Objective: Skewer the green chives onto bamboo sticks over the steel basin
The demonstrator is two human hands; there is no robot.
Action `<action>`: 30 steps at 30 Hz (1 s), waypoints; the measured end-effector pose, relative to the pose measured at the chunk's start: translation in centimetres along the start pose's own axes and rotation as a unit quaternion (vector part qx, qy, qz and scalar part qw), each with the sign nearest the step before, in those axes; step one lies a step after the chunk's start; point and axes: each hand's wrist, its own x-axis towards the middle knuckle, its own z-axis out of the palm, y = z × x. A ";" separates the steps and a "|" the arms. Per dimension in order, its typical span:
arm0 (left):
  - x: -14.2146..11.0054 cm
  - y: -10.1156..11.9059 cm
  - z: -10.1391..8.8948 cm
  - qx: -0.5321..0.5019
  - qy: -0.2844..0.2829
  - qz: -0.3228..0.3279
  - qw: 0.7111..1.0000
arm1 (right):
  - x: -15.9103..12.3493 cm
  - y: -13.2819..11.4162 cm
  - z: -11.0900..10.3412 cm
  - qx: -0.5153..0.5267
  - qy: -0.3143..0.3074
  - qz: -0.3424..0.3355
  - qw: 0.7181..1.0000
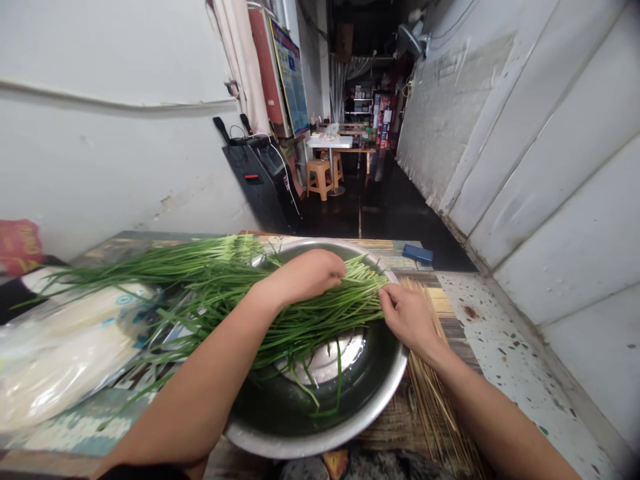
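Note:
A long bunch of green chives [210,293] lies across a wide steel basin [350,420] and out over the table to the left. My left hand [307,273] rests palm down on the bunch near its cut ends, fingers curled over the stalks. My right hand [407,313] is closed in a pinch on the cut ends of the chives at the basin's right rim. A few loose stalks hang down into the basin.
A pile of bamboo skewers [435,393] lies on the table right of the basin. Plastic-wrapped white packages [65,347] sit at the left. A small blue object [417,253] rests at the table's far edge. Beyond are a black cabinet [260,183], stools and a white table.

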 end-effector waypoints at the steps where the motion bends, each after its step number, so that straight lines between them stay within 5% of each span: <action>1: -0.1 -0.2 -0.2 -0.016 -0.001 -0.020 1.000 | 0.0 0.0 0.0 -0.002 0.000 -0.001 1.000; 9: -0.3 -0.3 -1.1 -0.148 0.069 -0.111 0.980 | 0.0 0.1 0.0 0.001 0.009 0.000 1.000; 13: 0.8 0.0 0.9 -0.172 0.167 -0.119 0.964 | -0.1 -0.1 -0.2 0.014 0.005 -0.002 1.000; 20: 2.4 0.0 5.3 -0.352 0.172 -0.224 0.893 | -0.1 -0.2 -0.3 0.022 0.003 -0.006 1.000; 30: 2.5 0.5 6.0 -0.383 0.226 -0.241 0.862 | -0.1 -0.3 -0.4 0.021 -0.006 -0.007 1.000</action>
